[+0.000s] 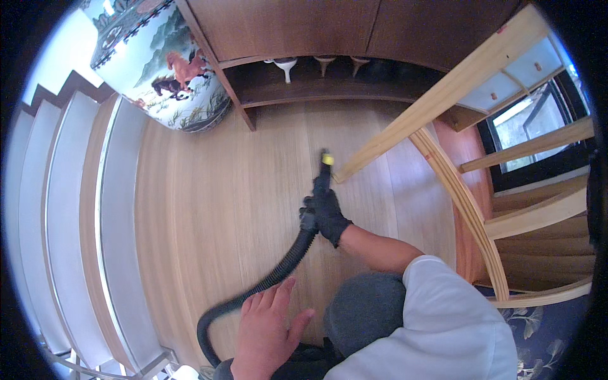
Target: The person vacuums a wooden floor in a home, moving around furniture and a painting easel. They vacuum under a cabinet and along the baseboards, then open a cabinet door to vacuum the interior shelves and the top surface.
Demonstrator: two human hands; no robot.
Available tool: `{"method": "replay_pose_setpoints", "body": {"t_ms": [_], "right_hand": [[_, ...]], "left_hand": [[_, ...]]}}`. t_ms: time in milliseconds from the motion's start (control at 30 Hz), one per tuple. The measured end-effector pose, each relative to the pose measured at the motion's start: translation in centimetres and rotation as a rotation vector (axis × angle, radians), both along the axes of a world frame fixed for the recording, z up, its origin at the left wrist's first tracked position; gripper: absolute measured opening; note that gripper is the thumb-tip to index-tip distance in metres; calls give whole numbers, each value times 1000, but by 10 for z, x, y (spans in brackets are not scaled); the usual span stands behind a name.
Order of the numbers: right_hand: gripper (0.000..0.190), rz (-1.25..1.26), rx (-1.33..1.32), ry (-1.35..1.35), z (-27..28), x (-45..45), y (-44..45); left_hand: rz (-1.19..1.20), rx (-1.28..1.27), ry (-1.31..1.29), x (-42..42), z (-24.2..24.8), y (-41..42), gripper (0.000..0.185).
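My right hand (327, 211), in a black glove, grips the handle end of a black corrugated vacuum hose (285, 262). Ahead of the glove a slim black nozzle (325, 178) with a yellow part points away from me, low over the wood-plank floor (228, 199). Its tip is beside the foot of a pale wooden frame (441, 95); whether they touch cannot be told. My left hand (268, 320) is bare and holds nothing, thumb apart from the fingers. It hovers near my dark-clad knee (365, 308), over part of the hose, which bends back towards me at lower left.
White-faced stairs (123, 228) with wooden edges run along the left. A large porcelain vase (175, 71) painted with horses stands at upper left. Beyond the floor is a brown cabinet (294, 28) with high-heeled shoes (286, 66) in its low opening. Dark floral fabric (536, 332) lies at lower right.
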State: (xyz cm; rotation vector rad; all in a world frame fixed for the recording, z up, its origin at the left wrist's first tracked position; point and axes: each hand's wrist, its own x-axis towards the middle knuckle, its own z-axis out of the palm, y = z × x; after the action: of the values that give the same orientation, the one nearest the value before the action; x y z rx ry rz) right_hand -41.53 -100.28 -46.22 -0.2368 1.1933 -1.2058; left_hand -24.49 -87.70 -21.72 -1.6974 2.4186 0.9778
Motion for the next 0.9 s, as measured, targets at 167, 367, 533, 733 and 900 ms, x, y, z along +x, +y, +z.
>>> {"method": "replay_pose_setpoints", "body": {"t_ms": [167,367,533,733,900], "right_hand": [[44,-306,-246,68,-30,-13,-24],[36,-27,-199,277,2,-14,-31],[30,403,30,318,8,-53,11],[35,498,0,445,0,-76,-17],[33,460,-72,332,5,-26,-101]], "left_hand": [[-24,4,21,6,-4,5,56],[12,29,17,17,-4,9,57],[6,-1,57,16,0,11,57],[-75,-23,219,-2,20,2,53],[-264,141,1377,11,35,-5,54]]}}
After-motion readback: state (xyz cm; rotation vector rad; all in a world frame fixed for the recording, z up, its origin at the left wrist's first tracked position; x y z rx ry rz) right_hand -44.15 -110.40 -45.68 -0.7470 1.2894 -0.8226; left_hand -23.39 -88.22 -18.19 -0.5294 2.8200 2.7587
